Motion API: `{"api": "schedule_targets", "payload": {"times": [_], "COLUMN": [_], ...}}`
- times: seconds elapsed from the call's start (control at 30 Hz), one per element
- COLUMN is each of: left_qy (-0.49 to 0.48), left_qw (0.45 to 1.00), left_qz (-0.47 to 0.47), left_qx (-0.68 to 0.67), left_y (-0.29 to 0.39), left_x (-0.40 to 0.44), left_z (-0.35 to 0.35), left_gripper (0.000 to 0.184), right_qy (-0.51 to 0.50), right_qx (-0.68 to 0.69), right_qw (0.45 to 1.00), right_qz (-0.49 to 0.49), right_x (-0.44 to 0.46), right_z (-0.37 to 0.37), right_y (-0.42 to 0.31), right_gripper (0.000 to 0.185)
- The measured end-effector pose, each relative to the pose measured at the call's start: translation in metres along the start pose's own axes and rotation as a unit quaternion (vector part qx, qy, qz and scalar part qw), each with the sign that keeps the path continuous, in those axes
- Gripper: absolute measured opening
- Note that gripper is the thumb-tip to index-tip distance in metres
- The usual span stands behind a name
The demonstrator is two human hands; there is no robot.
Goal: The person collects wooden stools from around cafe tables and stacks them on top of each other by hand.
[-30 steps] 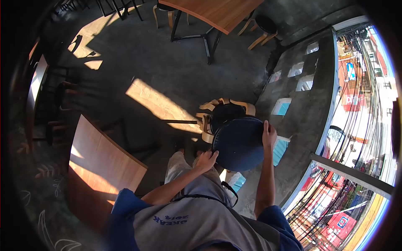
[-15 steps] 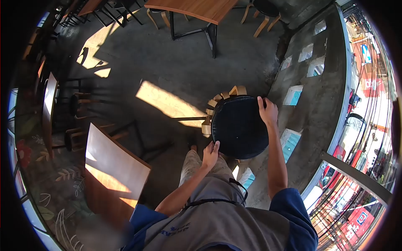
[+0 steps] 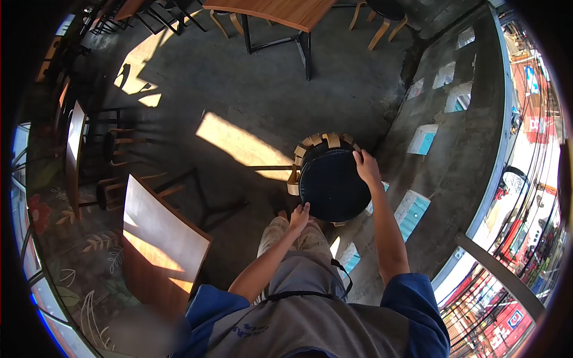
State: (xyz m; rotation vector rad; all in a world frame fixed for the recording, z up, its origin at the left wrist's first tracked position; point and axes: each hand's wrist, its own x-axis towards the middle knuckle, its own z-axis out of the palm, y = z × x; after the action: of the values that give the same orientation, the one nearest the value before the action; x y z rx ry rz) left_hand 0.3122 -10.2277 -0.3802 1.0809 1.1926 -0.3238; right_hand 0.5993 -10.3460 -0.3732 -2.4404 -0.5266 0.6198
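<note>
A round stool (image 3: 334,185) with a black seat is in front of my legs. Several bent light-wood legs (image 3: 315,141) fan out around its far and left rim, like those of stacked stools; how many stools lie under it is hidden. My left hand (image 3: 299,218) is closed on the near left edge of the seat, thumb on top. On the far right edge, my right hand (image 3: 367,167) grips the rim with its fingers curled over it.
A wooden table (image 3: 164,244) stands close on my left, another table (image 3: 274,13) at the far side. A black-topped stool (image 3: 387,8) is at the back right. On my right runs a concrete wall (image 3: 441,131) with square openings, beside windows.
The black seat has gone lower and slightly left, looking smaller and nearer the wooden legs around it. Both hands have moved with it, the right one more plainly.
</note>
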Motion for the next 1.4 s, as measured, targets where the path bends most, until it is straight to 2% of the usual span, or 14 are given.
{"api": "schedule_targets", "payload": {"times": [0.13, 0.2, 0.3, 0.43, 0.57, 0.6, 0.73, 0.8, 0.93, 1.03, 1.2, 1.27, 1.3, 1.4], "left_qy": [0.025, -0.001, -0.061, -0.106, -0.079, -0.069, -0.034, -0.029, -0.009, 0.015, 0.004, -0.006, -0.019, -0.012], "left_qw": [0.997, 0.996, 0.992, 0.994, 0.997, 0.996, 0.985, 0.977, 0.962, 0.952, 0.956, 0.96, 0.938, 0.903], "left_qz": [-0.077, -0.09, -0.095, 0.022, 0.001, 0.025, 0.128, 0.171, 0.236, 0.28, 0.291, 0.275, 0.339, 0.402], "left_qx": [0.007, -0.02, -0.056, 0.004, -0.012, -0.048, -0.11, -0.124, -0.136, -0.119, -0.046, 0.047, 0.071, 0.153], "left_y": [-0.006, -0.009, 0.013, 0.031, 0.038, 0.039, 0.061, 0.079, 0.089, 0.098, 0.127, 0.168, 0.169, 0.268], "left_x": [0.053, 0.068, 0.063, 0.048, 0.038, 0.031, -0.012, -0.044, -0.08, -0.093, -0.071, -0.068, -0.031, -0.044], "left_z": [0.002, -0.003, -0.013, -0.03, -0.055, -0.063, -0.098, -0.121, -0.167, -0.199, -0.249, -0.274, -0.286, -0.332], "left_gripper": [0.038, 0.038, 0.041, 0.043, 0.037, 0.034, 0.031, 0.032, 0.029, 0.026, 0.026, 0.026, 0.027, 0.027], "right_qy": [-0.048, -0.059, -0.079, -0.052, -0.111, -0.11, -0.105, -0.088, -0.144, -0.208, -0.206, -0.192, -0.178, -0.125], "right_qx": [-0.064, -0.086, -0.032, -0.051, -0.081, -0.078, 0.025, 0.067, 0.122, 0.161, 0.234, 0.235, 0.266, 0.223], "right_qw": [0.997, 0.994, 0.996, 0.997, 0.989, 0.99, 0.993, 0.986, 0.961, 0.941, 0.923, 0.93, 0.924, 0.948], "right_qz": [0.005, 0.036, 0.008, -0.001, 0.052, 0.028, -0.035, -0.122, -0.203, -0.211, -0.224, -0.209, -0.208, -0.191], "right_x": [0.031, 0.039, 0.043, 0.011, -0.028, -0.037, -0.078, -0.087, -0.097, -0.097, -0.077, -0.06, -0.05, -0.023], "right_z": [0.047, 0.058, 0.065, 0.079, 0.093, 0.099, 0.097, 0.108, 0.086, 0.059, 0.04, 0.04, 0.043, 0.045], "right_y": [0.02, 0.019, 0.022, 0.022, -0.001, -0.007, -0.08, -0.111, -0.216, -0.293, -0.372, -0.396, -0.409, -0.459], "right_gripper": [0.05, 0.044, 0.038, 0.041, 0.04, 0.039, 0.032, 0.029, 0.025, 0.025, 0.023, 0.022, 0.022, 0.023]}}
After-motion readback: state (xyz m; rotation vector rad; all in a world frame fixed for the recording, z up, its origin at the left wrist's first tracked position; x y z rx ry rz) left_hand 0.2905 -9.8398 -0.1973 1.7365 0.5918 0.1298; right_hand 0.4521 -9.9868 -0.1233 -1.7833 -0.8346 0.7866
